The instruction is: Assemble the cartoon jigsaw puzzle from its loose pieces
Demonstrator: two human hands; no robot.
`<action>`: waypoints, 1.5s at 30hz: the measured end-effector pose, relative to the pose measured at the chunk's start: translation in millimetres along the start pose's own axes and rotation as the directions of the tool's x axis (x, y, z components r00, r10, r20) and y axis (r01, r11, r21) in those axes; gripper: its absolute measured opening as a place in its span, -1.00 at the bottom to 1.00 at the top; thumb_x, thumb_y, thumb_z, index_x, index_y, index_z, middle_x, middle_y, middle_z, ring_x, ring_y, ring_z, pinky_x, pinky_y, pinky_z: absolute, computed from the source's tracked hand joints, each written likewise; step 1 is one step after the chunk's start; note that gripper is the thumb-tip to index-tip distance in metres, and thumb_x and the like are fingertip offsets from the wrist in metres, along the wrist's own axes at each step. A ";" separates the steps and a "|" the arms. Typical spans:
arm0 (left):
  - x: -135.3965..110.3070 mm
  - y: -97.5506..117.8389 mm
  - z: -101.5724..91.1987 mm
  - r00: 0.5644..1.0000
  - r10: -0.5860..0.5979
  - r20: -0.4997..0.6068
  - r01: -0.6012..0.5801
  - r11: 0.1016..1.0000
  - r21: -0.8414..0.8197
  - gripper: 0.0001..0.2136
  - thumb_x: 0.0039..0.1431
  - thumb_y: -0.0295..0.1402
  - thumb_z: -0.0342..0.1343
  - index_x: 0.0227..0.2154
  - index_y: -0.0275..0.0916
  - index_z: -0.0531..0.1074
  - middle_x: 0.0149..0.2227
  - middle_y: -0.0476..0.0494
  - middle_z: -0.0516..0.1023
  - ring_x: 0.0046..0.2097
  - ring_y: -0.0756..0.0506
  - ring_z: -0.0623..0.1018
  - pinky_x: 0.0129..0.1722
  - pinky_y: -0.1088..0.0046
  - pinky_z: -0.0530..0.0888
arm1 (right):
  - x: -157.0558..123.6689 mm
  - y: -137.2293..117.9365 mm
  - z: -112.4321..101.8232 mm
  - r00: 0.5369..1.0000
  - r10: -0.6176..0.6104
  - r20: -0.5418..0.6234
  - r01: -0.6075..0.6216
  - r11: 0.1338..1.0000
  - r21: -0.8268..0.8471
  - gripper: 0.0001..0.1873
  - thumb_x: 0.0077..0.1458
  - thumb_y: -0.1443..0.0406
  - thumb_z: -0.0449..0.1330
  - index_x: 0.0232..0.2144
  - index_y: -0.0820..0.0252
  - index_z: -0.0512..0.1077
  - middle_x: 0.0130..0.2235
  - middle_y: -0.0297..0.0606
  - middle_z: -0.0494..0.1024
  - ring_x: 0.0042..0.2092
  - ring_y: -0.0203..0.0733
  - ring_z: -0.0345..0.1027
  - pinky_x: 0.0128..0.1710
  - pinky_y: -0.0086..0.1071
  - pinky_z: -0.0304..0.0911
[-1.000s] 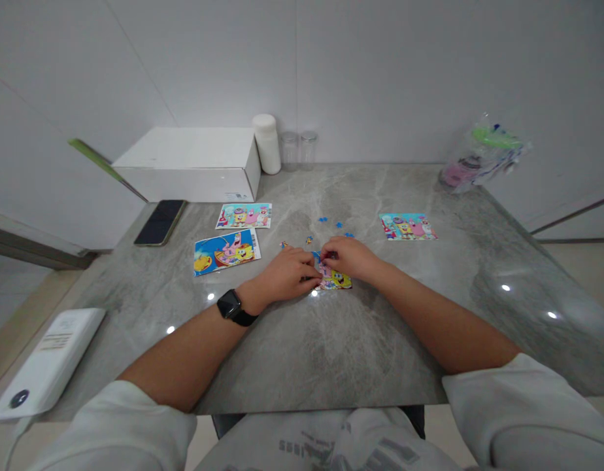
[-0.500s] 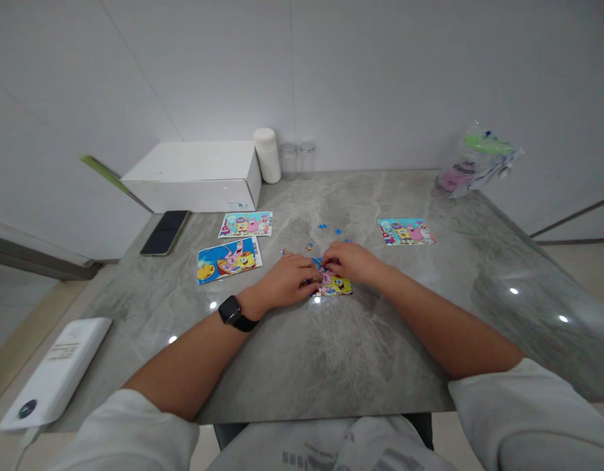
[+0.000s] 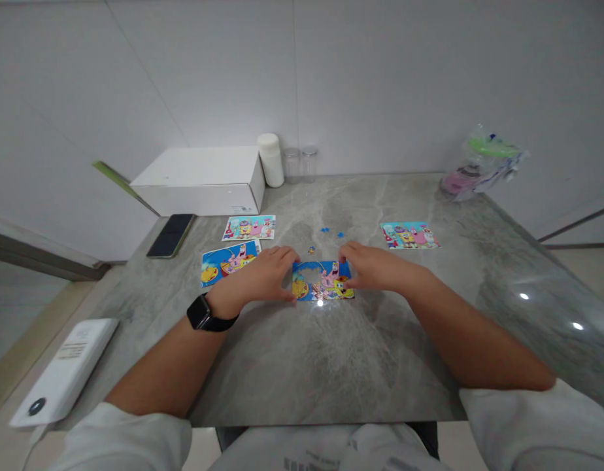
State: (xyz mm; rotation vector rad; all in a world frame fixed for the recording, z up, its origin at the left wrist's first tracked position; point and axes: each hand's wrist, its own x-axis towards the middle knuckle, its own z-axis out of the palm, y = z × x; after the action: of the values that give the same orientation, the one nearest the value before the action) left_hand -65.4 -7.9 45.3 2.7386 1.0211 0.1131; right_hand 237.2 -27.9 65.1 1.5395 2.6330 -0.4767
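Note:
A small cartoon jigsaw puzzle [image 3: 330,282] lies flat on the table in front of me, with a gap at its upper left where grey tabletop shows. My left hand [image 3: 263,278] grips its left end, index finger by the upper corner and thumb by the lower one. At the opposite end, my right hand [image 3: 373,267] holds the right edge between thumb and fingers. Just beyond the puzzle lies a loose piece [image 3: 311,250]. Farther back are two blue pieces, one on the left [image 3: 325,229] and another on the right [image 3: 340,235].
Left of the puzzle lie a blue picture card [image 3: 218,261], partly behind my left hand, and a lighter card [image 3: 250,227]. Another card [image 3: 410,235] is at right. Around the table stand a phone [image 3: 171,235], white box [image 3: 199,196], white bottle [image 3: 270,161], glasses [image 3: 309,165] and plastic bag [image 3: 478,167].
My left hand has drawn back leftward off the puzzle to its left edge, uncovering the left half. My right hand has moved from the puzzle's top to its right edge.

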 end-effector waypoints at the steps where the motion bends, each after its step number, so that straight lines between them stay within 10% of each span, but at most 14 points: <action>1: -0.2 0.9 1.9 1.000 0.001 0.025 -0.001 1.000 0.004 -0.35 -0.01 -0.06 0.45 0.09 -0.18 0.36 0.11 -0.27 0.49 0.14 -0.31 0.52 0.17 0.14 0.42 | -0.3 -2.4 3.4 1.000 -0.005 0.027 0.005 1.000 -0.009 -0.50 0.01 0.18 0.46 -0.04 0.17 0.43 0.05 -0.06 0.49 -0.04 0.00 0.49 -0.13 -0.28 0.33; 45: 6.3 8.8 15.8 0.998 0.046 -0.038 -0.049 0.994 -0.099 -0.39 0.02 -0.18 0.38 0.13 -0.15 0.36 0.11 -0.26 0.47 0.13 -0.29 0.51 0.17 0.12 0.43 | 3.6 -4.7 17.9 0.993 -0.079 0.083 0.083 0.995 -0.049 -0.56 -0.07 0.27 0.45 -0.09 0.17 0.52 0.10 -0.01 0.43 0.02 0.07 0.47 0.00 -0.20 0.38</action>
State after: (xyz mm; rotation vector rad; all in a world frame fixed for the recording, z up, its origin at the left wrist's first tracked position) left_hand -52.7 -13.0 31.8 2.6795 0.9333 0.2151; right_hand 229.4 -32.2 48.4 1.3725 2.6321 -0.4609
